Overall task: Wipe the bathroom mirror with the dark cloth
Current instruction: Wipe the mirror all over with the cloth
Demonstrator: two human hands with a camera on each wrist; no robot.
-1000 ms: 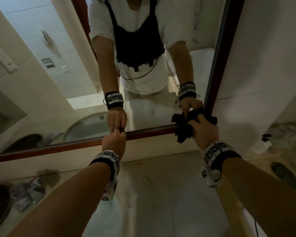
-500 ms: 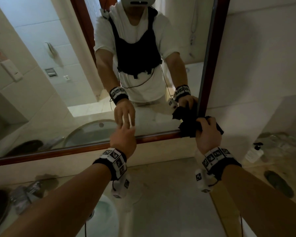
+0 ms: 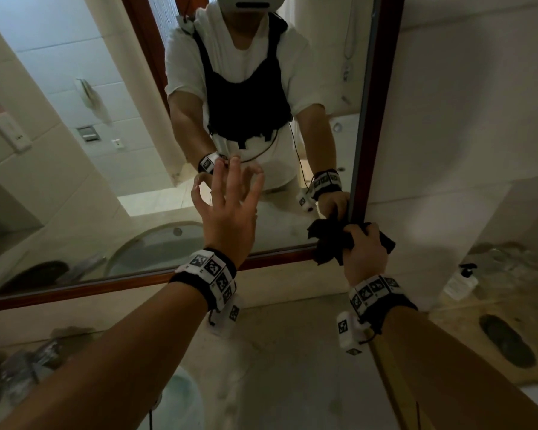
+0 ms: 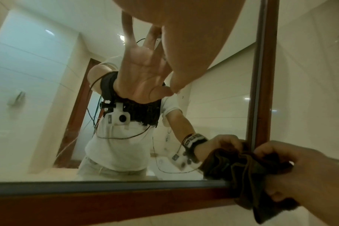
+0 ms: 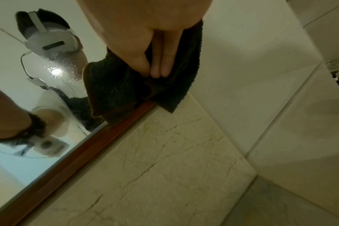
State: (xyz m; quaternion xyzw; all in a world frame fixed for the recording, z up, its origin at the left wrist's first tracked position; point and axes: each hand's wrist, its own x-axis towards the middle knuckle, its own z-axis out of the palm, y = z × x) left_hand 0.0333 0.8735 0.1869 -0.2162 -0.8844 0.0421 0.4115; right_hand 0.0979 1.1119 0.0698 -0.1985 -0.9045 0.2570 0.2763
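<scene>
Where the right hand point(image 3: 362, 252) grips, dark cloth point(image 3: 326, 243) hides.

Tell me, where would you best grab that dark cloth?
Probably at its bunched middle, from the room side, as the right hand does: the dark cloth lies crumpled against the mirror's lower right corner, loose flaps hanging, so only its front is reachable.

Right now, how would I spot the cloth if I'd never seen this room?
Find the mirror with its red-brown frame. At its lower right corner, the right hand grips the cloth, bunched over the frame. It is the only dark, crumpled thing against the pale wall and glass.
</scene>
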